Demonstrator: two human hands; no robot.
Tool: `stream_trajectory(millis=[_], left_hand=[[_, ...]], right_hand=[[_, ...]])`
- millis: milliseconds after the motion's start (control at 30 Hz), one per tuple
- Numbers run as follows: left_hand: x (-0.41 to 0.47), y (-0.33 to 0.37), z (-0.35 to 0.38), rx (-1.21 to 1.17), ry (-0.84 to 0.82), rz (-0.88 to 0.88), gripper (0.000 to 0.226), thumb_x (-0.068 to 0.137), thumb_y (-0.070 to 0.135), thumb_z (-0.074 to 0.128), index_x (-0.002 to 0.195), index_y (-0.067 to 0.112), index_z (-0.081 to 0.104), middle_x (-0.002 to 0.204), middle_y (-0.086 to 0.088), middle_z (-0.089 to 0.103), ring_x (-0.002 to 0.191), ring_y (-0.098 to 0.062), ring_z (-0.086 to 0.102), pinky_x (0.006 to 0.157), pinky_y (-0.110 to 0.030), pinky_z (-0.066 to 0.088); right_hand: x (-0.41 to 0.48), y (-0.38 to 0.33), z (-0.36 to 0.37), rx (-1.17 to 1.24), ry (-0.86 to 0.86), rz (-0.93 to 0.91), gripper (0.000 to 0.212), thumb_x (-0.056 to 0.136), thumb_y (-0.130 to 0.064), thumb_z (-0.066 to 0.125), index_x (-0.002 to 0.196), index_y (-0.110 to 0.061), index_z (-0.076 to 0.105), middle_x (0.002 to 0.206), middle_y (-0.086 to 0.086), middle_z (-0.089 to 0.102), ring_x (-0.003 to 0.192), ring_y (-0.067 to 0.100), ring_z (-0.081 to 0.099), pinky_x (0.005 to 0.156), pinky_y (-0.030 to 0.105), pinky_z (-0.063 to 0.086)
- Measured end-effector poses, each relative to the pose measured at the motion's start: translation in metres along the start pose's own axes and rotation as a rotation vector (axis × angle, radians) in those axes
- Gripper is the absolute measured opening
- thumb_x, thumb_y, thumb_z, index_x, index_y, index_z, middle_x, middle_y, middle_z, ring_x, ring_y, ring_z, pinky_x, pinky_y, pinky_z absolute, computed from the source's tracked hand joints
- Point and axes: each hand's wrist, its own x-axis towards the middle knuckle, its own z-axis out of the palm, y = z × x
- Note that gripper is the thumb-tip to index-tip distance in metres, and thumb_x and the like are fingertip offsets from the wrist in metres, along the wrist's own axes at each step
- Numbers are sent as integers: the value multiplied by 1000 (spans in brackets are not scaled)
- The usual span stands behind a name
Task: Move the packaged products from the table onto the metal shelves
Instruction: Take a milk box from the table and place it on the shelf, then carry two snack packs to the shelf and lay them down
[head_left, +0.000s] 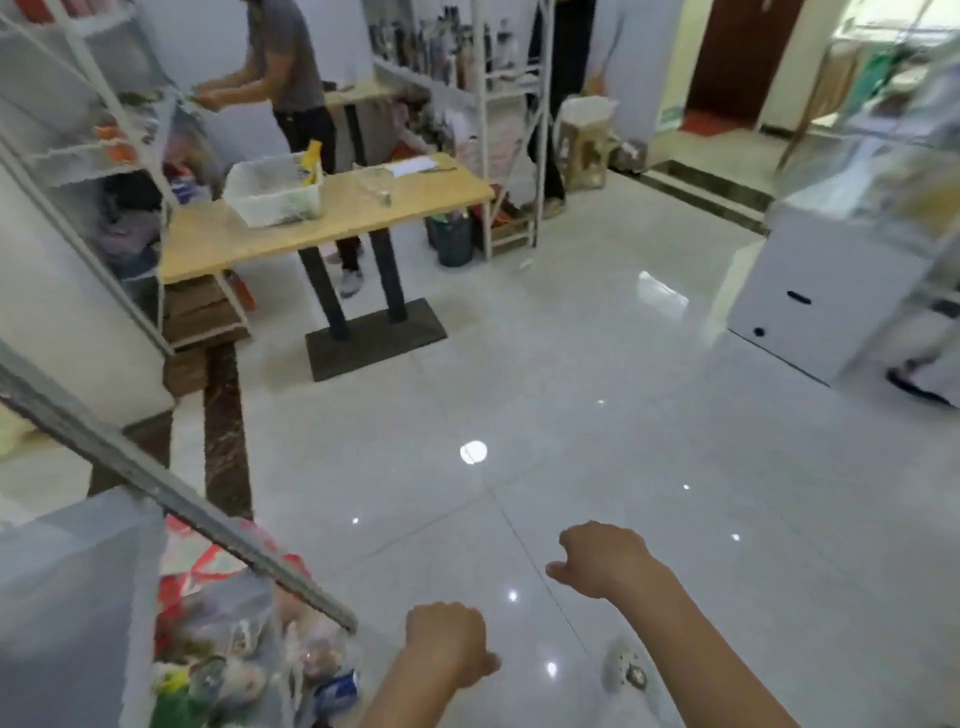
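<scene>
Wearer's body in view: two bare forearms, left hand (448, 642) and right hand (602, 561). No sleeves visible up to the frame edge, no gloves, watch or rings that could be made out. Frame was soft, so finer detail on the fingers was unreadable

No text, label or number can be read anywhere. The packaged products (249, 670) at lower left show colour only. The paper sheet (413, 166) on the table (208, 244) is blurred.
</scene>
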Motion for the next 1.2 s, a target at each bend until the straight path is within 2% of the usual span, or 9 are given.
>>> stream_trajectory(millis=[233, 500, 567, 633, 733, 833, 967, 1067, 1200], left_hand=[[0, 119, -26, 250, 226, 231, 55, 98, 50, 39, 136, 11, 42, 136, -7, 49, 124, -25, 46, 95, -35, 36], [-44, 310, -2, 369, 348, 468, 54, 97, 51, 40, 134, 11, 44, 132, -6, 53, 119, -24, 50, 93, -33, 38], [-61, 367, 16, 394, 349, 540, 54, 97, 51, 41, 134, 12, 45, 132, -6, 53, 120, -24, 50, 94, -35, 38], [-78, 421, 37, 413, 351, 624, 54, 96, 52, 42, 134, 13, 45, 132, -6, 54, 119, -24, 50, 95, -36, 39], [-101, 492, 70, 461, 366, 729, 54, 95, 53, 44, 134, 15, 43, 136, -5, 51, 123, -25, 48, 100, -40, 38], [-124, 553, 95, 526, 352, 805, 51, 95, 52, 43, 133, 17, 44, 135, -4, 52, 121, -24, 48, 94, -36, 40], [-149, 620, 114, 602, 302, 873, 53, 97, 48, 41, 140, 16, 39, 140, -6, 46, 127, -26, 43, 99, -37, 37], [-160, 651, 123, 626, 306, 924, 49, 97, 45, 43, 136, 16, 42, 136, -6, 49, 121, -25, 48, 95, -36, 43], [-154, 684, 128, 697, 301, 977, 52, 97, 45, 43, 139, 14, 39, 140, -6, 45, 123, -26, 48, 95, -38, 44]], right_hand=[[-67, 103, 66, 221, 35, 211, 52, 99, -48, 38, 137, -14, 47, 137, 4, 52, 121, 22, 52, 95, 32, 40], [-190, 242, 147, 369, 171, 410, 54, 99, -48, 36, 142, -16, 40, 140, 3, 48, 126, 22, 48, 102, 35, 38], [-233, 280, 177, 416, 211, 492, 52, 99, -48, 38, 140, -16, 43, 138, 3, 51, 123, 22, 50, 100, 34, 40], [-276, 317, 206, 484, 254, 591, 46, 98, -47, 42, 131, -17, 50, 128, 2, 56, 114, 21, 54, 89, 32, 43], [-339, 359, 249, 600, 254, 728, 35, 98, -42, 41, 119, -18, 55, 116, 2, 57, 105, 21, 55, 77, 30, 39], [-394, 389, 288, 714, 300, 826, 32, 98, -42, 42, 114, -19, 56, 110, 1, 56, 101, 20, 55, 79, 30, 41], [-442, 420, 330, 816, 361, 946, 35, 96, -45, 43, 113, -19, 58, 108, 0, 59, 99, 21, 56, 80, 33, 44], [-461, 436, 354, 928, 405, 1000, 34, 94, -46, 46, 111, -21, 61, 107, -1, 62, 96, 19, 57, 84, 35, 49], [-472, 455, 373, 1021, 374, 1035, 37, 94, -46, 46, 115, -18, 57, 114, 0, 58, 103, 20, 56, 87, 36, 49]])
